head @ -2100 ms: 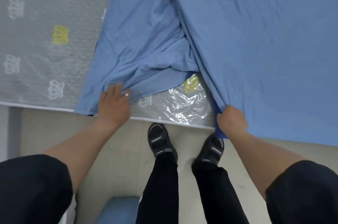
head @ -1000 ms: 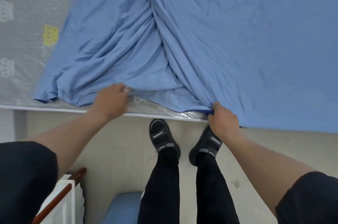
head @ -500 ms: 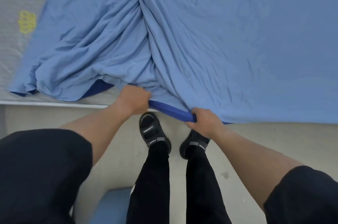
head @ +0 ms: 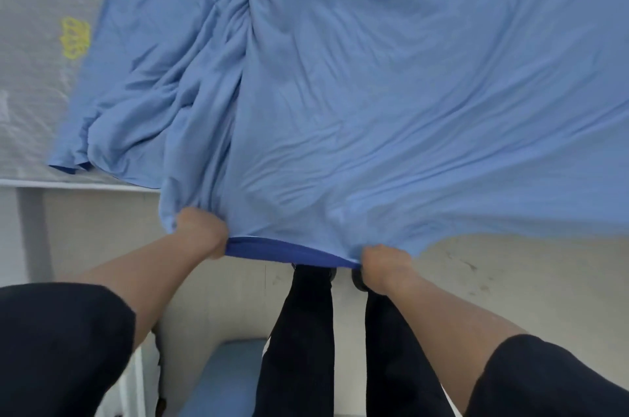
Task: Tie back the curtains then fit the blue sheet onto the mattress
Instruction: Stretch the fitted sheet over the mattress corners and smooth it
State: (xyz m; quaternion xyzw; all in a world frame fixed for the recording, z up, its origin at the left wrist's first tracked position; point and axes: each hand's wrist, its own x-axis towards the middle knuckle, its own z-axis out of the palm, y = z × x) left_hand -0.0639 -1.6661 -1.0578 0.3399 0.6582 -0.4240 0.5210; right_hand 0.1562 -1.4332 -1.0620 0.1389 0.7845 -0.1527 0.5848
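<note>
Hem of the blue sheet (head: 340, 93) is now off the bed edge and stretched between my fists: half a second ago I had just caught it at the rim, and since then I have drawn it out over the floor (head: 510, 280). My left hand (head: 200, 229) is balled around a gathered bunch of cloth, my right hand (head: 383, 261) clenched on the darker hem band (head: 289, 251). That gives me slack to wrap this side. Most of the sheet lies on the mattress (head: 37, 76), whose left part is bare under what looks like plastic wrap, though blur makes that uncertain. A thick ridge of folds needs spreading leftward first. My legs stand close beneath the hem.
</note>
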